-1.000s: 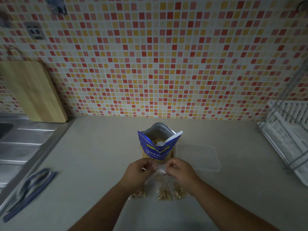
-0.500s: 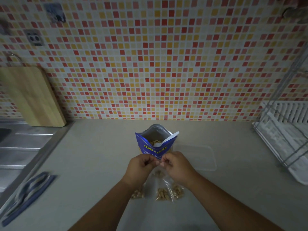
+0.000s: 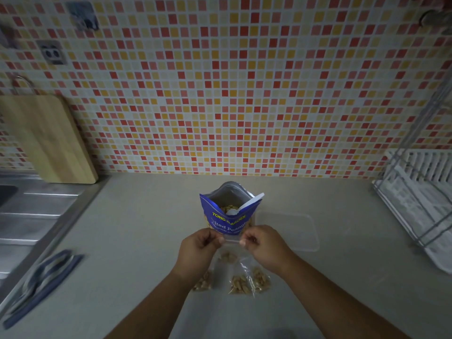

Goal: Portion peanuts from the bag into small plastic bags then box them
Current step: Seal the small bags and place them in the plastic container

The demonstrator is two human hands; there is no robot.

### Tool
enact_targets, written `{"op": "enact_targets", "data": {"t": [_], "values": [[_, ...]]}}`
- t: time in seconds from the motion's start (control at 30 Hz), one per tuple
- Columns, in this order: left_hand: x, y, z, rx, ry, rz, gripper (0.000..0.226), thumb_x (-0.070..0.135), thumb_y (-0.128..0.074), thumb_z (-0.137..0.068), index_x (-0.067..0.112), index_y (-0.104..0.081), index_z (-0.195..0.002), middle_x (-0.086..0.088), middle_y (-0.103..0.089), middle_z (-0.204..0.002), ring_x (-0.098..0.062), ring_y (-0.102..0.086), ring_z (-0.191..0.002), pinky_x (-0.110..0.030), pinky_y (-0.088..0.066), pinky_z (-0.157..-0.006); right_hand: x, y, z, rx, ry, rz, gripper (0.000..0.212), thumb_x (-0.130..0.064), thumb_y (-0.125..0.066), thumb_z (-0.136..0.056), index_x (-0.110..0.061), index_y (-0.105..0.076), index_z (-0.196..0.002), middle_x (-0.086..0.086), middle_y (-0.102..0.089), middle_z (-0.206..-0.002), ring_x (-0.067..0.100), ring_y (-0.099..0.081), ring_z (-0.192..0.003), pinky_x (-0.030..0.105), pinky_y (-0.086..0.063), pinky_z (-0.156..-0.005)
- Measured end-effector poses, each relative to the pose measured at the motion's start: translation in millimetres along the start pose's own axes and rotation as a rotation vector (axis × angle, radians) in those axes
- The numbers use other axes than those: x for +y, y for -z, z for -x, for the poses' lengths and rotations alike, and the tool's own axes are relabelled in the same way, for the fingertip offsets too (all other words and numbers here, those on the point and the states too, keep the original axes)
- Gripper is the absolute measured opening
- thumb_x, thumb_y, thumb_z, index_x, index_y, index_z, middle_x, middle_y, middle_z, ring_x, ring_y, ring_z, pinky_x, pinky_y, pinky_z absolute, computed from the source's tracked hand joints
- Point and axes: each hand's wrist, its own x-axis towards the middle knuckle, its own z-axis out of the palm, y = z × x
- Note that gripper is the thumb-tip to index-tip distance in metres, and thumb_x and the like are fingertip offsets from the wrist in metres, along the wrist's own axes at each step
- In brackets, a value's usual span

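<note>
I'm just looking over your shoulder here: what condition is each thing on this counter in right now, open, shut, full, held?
Blue foil peanut bag: upright, top open, peanuts inside.
White plastic spoon: resting in the open bag.
Small clear plastic bag: held up at its top strip, a few peanuts inside.
Left hand: pinching the strip.
Right hand: pinching the strip.
Filled small bags: lying on the counter.
Clear plastic box: no small bags inside.

Both forearms are reaching forward and converging, bare to the elbow. The left hand (image 3: 198, 250) and the right hand (image 3: 265, 248) are facing each other, knuckles up, each pinching with thumb and fingertips, a narrow gap separating the two pinches.
</note>
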Motion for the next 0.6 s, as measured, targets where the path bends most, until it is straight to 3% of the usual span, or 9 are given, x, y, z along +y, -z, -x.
{"op": "enact_targets", "data": {"t": [0.07, 0.13, 0.2, 0.3, 0.4, 0.5, 0.6], "values": [[-0.1, 0.0, 0.5, -0.021, 0.083, 0.069, 0.015, 0.003, -0.064, -0.084, 0.010, -0.067, -0.071, 0.003, -0.062, -0.056, -0.017, -0.059, -0.061, -0.033, -0.052, -0.067, 0.2, -0.9, 0.0, -0.053, -0.045, -0.006, 0.023, -0.017, -0.062, -0.087, -0.024, -0.056, -0.065, -0.014, -0.045, -0.060, -0.004, -0.043, -0.056, 0.003, -0.034, -0.053], [-2.6, 1.1, 0.1, -0.051, 0.164, 0.088, 0.015, 0.005, -0.061, -0.087, 0.008, -0.066, -0.074, 0.004, -0.059, -0.051, -0.016, -0.057, -0.054, -0.031, -0.054, -0.060, 1.4, -3.8, 0.0, -0.101, -0.114, -0.032, 0.035, -0.018, -0.062, -0.087, -0.034, -0.047, -0.059, -0.015, -0.049, -0.063, -0.004, -0.045, -0.060, 0.003, -0.033, -0.055], [-7.8, 1.5, -0.1, -0.073, 0.249, 0.054, 0.014, 0.009, -0.058, -0.090, 0.007, -0.064, -0.077, 0.002, -0.061, -0.053, -0.015, -0.057, -0.050, -0.028, -0.052, -0.054, 8.0, -6.9, 0.1, -0.124, -0.201, -0.048, 0.033, -0.015, -0.060, -0.086, -0.034, -0.051, -0.060, -0.010, -0.059, -0.071, 0.007, -0.057, -0.072, 0.009, -0.040, -0.064], [-20.7, 0.7, -2.3, -0.041, 0.297, -0.156, 0.018, 0.016, -0.054, -0.091, 0.012, -0.064, -0.077, -0.004, -0.062, -0.059, -0.018, -0.057, -0.048, -0.029, -0.050, -0.055, 23.1, -15.0, 1.6, -0.165, -0.321, 0.180, 0.018, -0.016, -0.053, -0.086, -0.018, -0.071, -0.085, 0.006, -0.071, -0.100, 0.021, -0.065, -0.097, 0.022, -0.048, -0.082], [-30.6, -2.1, -5.9, -0.006, 0.284, -0.315, 0.018, 0.015, -0.050, -0.091, 0.013, -0.064, -0.080, -0.005, -0.066, -0.060, -0.014, -0.057, -0.042, -0.022, -0.047, -0.044, 34.7, -31.7, 11.1, -0.151, -0.460, 0.345, 0.029, -0.027, -0.049, -0.092, -0.011, -0.064, -0.110, 0.009, -0.065, -0.117, 0.024, -0.062, -0.110, 0.027, -0.048, -0.088], [-38.9, -4.5, -12.3, 0.008, 0.234, -0.482, 0.015, 0.014, -0.049, -0.089, 0.015, -0.062, -0.082, -0.011, -0.071, -0.083, -0.025, -0.068, -0.076, -0.028, -0.052, -0.066, 39.8, -44.0, 17.1, -0.112, -0.504, 0.351, 0.031, -0.031, -0.044, -0.094, -0.012, -0.061, -0.113, 0.008, -0.063, -0.121, 0.024, -0.060, -0.114, 0.029, -0.047, -0.091], [-44.4, -8.2, -14.7, -0.009, 0.166, -0.640, 0.013, 0.011, -0.047, -0.089, 0.015, -0.059, -0.086, -0.013, -0.069, -0.097, -0.029, -0.062, -0.094, -0.026, -0.043, -0.075, 42.1, -48.4, 18.0, -0.075, -0.550, 0.315, 0.031, -0.032, -0.044, -0.093, -0.012, -0.060, -0.112, 0.007, -0.062, -0.120, 0.025, -0.059, -0.113, 0.030, -0.048, -0.090]]}}
